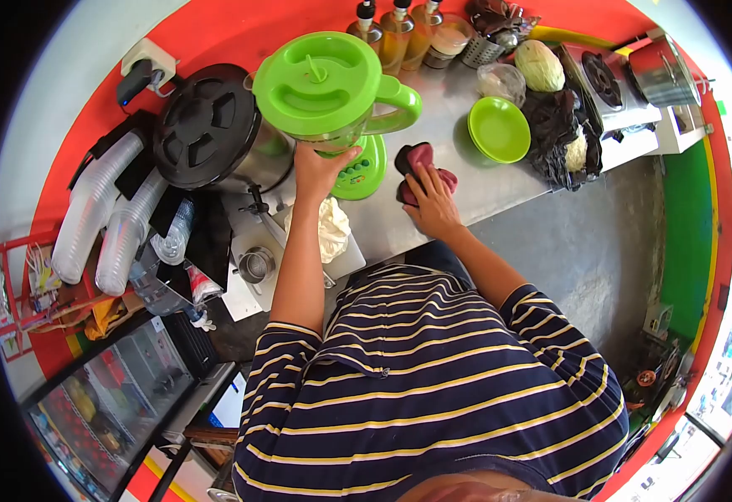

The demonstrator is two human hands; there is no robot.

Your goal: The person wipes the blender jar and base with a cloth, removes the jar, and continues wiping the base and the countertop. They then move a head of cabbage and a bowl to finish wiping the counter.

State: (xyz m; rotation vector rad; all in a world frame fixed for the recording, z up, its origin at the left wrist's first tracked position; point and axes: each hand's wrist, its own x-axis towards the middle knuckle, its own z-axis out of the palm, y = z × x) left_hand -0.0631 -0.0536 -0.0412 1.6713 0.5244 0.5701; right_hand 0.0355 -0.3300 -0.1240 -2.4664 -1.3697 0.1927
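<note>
A blender jug with a green lid and handle (320, 84) is held by my left hand (320, 171), whose fingers wrap round its lower part. Just behind and beside that hand stands the green blender base (362, 171) with its row of buttons. My right hand (434, 202) presses on a dark red and black cloth (416, 159) lying on the metal counter (475, 197). The palm is down over the cloth, with the fingers close together. Whether the jug touches the base is hidden.
Left of the jug sits a large black-lidded container (202, 125), with stacked plastic cups (98, 205) farther left. Green bowls (500, 130), a black bag (550, 134), a cabbage (539, 65) and a stove (604, 84) are on the right. Bottles (395, 38) line the back.
</note>
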